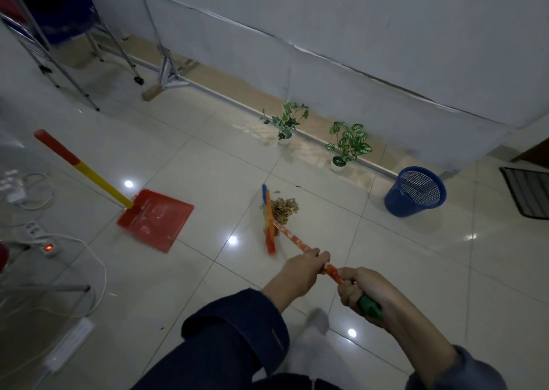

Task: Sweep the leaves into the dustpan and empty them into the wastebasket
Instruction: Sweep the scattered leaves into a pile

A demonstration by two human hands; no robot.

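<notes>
Crumpled dry leaves (283, 209) against broom (269, 222)

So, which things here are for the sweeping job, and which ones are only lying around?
For the job: broom, held by left hand and right hand; leaves; dustpan; wastebasket.

Just lying about: two potted plants, power strips, cables, chair legs, mat.

Motion-blurred broom head (269, 223) partly over the leaf pile (283, 208); handle sections hidden inside both hands (332, 277).
</notes>
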